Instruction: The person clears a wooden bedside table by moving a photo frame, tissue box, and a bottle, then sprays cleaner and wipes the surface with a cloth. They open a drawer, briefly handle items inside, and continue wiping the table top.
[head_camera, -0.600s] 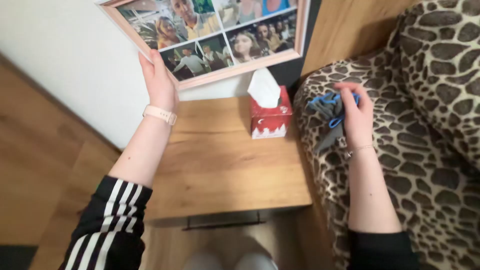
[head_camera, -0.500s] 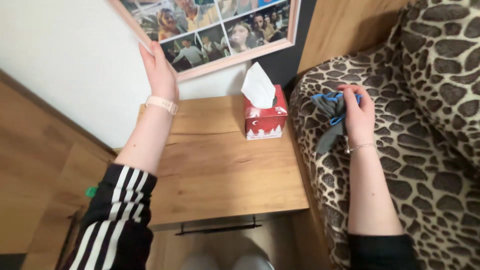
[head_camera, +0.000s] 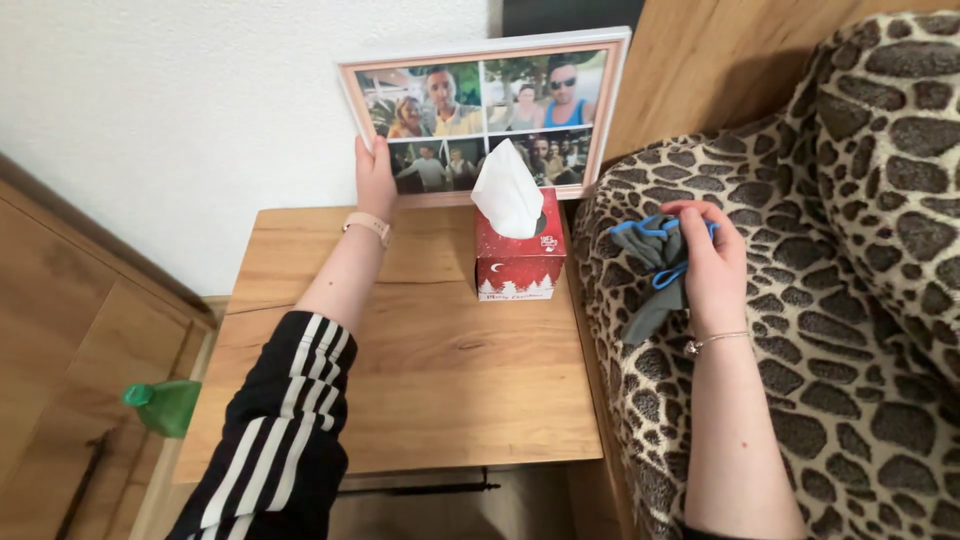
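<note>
Now left hand (head_camera: 374, 180) gripping pale-rimmed rectangular photo frame (head_camera: 484, 112), right hand (head_camera: 712, 262) clutching crumpled grey cloth (head_camera: 652, 268)

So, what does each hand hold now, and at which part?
The left hand holds the photo frame at its lower left edge. The right hand holds a bunched grey cloth with blue trim near its top, and the rest hangs down.

Looks like someone's bedroom at home. There's a wooden nightstand (head_camera: 420, 340) with a framed family photo collage (head_camera: 485, 110) and red tissue box (head_camera: 517, 250), right beside a leopard-print blanket (head_camera: 850, 300).
</note>
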